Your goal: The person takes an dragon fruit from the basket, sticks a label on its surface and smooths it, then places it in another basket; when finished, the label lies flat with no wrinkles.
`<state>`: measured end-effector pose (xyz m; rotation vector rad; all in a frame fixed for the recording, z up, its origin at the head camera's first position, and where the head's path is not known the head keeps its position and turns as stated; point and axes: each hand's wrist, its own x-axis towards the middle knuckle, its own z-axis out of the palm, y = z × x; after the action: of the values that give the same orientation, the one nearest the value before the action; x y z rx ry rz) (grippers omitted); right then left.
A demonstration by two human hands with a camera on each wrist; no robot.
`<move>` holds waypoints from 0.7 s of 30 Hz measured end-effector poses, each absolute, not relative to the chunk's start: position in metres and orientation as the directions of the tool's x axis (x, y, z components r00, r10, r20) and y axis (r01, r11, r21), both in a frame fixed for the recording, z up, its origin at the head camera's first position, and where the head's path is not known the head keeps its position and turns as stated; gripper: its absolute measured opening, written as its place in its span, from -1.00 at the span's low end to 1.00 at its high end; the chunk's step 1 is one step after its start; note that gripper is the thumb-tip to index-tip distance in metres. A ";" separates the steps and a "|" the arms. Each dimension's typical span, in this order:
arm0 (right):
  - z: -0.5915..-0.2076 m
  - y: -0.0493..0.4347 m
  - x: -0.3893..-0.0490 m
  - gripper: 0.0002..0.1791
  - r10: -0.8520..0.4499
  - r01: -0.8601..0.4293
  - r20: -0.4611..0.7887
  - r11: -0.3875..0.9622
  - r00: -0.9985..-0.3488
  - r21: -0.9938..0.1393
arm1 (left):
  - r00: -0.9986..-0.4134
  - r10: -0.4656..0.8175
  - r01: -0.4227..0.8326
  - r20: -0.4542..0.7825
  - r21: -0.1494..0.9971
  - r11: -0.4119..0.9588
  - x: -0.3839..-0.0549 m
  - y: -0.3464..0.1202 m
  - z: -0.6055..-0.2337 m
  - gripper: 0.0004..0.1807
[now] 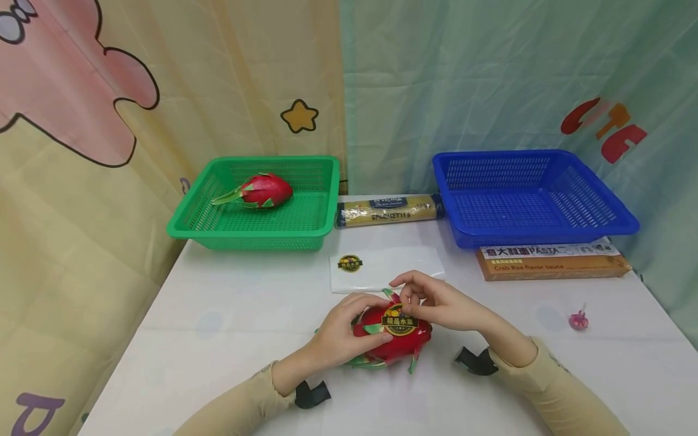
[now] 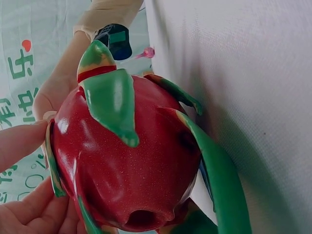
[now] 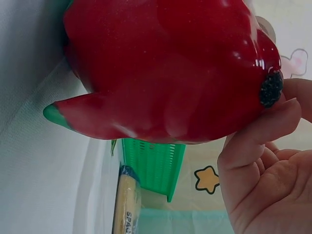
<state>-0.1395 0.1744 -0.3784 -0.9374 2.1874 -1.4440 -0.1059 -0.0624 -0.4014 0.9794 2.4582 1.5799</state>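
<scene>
A red toy dragon fruit (image 1: 376, 348) with green-tipped leaves lies at the table's front middle. My left hand (image 1: 343, 330) grips it from the left, thumb on the near side and fingers over the far side. On its upper face is a round black-and-gold sticker (image 1: 400, 321). The right hand (image 1: 442, 303) pinches the sticker's upper right edge between thumb and curled fingers; its index finger reaches out above a leaf. In the left wrist view the fruit's hollow end (image 2: 144, 219) shows. From the right wrist, the fruit (image 3: 170, 73) hides part of the fingers (image 3: 263, 122).
Behind the hands lies a white sheet (image 1: 392, 266) bearing another sticker (image 1: 350, 263). A green basket (image 1: 327, 224) holds a second dragon fruit (image 1: 267, 191). A spaghetti pack (image 1: 389, 210), blue basket (image 1: 545, 236), pasta box (image 1: 553, 269) and small pink item (image 1: 578, 320) are also there.
</scene>
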 end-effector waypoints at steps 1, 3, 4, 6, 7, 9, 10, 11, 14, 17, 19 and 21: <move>-0.378 0.174 -0.139 -0.60 -0.692 -0.329 0.063 0.260 -0.719 -0.908 | -0.796 0.538 0.476 0.278 0.835 0.274 -0.106 -0.062 -0.402 -0.52; -0.379 0.174 -0.140 -0.58 -0.687 -0.330 0.065 0.262 -0.723 -0.907 | -0.795 0.539 0.476 0.276 0.836 0.273 -0.106 -0.062 -0.402 -0.51; -0.379 0.174 -0.140 -0.58 -0.685 -0.331 0.065 0.264 -0.726 -0.906 | -0.797 0.539 0.474 0.275 0.837 0.273 -0.106 -0.062 -0.402 -0.51; -0.379 0.174 -0.140 -0.57 -0.678 -0.334 0.065 0.274 -0.732 -0.902 | -0.798 0.538 0.472 0.273 0.838 0.275 -0.106 -0.062 -0.402 -0.51; -0.379 0.174 -0.140 -0.57 -0.675 -0.334 0.064 0.278 -0.735 -0.900 | -0.798 0.537 0.471 0.273 0.839 0.274 -0.106 -0.062 -0.401 -0.51; -0.379 0.174 -0.140 -0.57 -0.669 -0.332 0.058 0.290 -0.741 -0.898 | -0.799 0.535 0.472 0.274 0.837 0.276 -0.106 -0.062 -0.401 -0.51; -0.379 0.174 -0.140 -0.57 -0.667 -0.330 0.054 0.295 -0.743 -0.897 | -0.800 0.534 0.474 0.275 0.835 0.280 -0.106 -0.062 -0.401 -0.51; -0.379 0.174 -0.140 -0.57 -0.665 -0.327 0.050 0.299 -0.745 -0.896 | -0.800 0.532 0.477 0.278 0.832 0.284 -0.106 -0.062 -0.401 -0.50; -0.379 0.174 -0.140 -0.57 -0.663 -0.327 0.047 0.305 -0.747 -0.894 | -0.800 0.527 0.489 0.286 0.819 0.298 -0.106 -0.062 -0.402 -0.50; -0.379 0.173 -0.140 -0.57 -0.661 -0.333 0.051 0.308 -0.748 -0.891 | -0.800 0.524 0.497 0.291 0.811 0.309 -0.107 -0.062 -0.402 -0.50; -0.379 0.173 -0.140 -0.56 -0.659 -0.338 0.055 0.310 -0.750 -0.889 | -0.800 0.527 0.497 0.288 0.810 0.312 -0.108 -0.063 -0.402 -0.50; -0.379 0.173 -0.140 -0.55 -0.659 -0.343 0.063 0.306 -0.750 -0.888 | -0.799 0.532 0.493 0.280 0.812 0.313 -0.109 -0.063 -0.402 -0.51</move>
<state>-0.1396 0.1732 -0.3793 -0.9038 2.2661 -1.4207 -0.1087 -0.0632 -0.4020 0.9813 2.5130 1.5314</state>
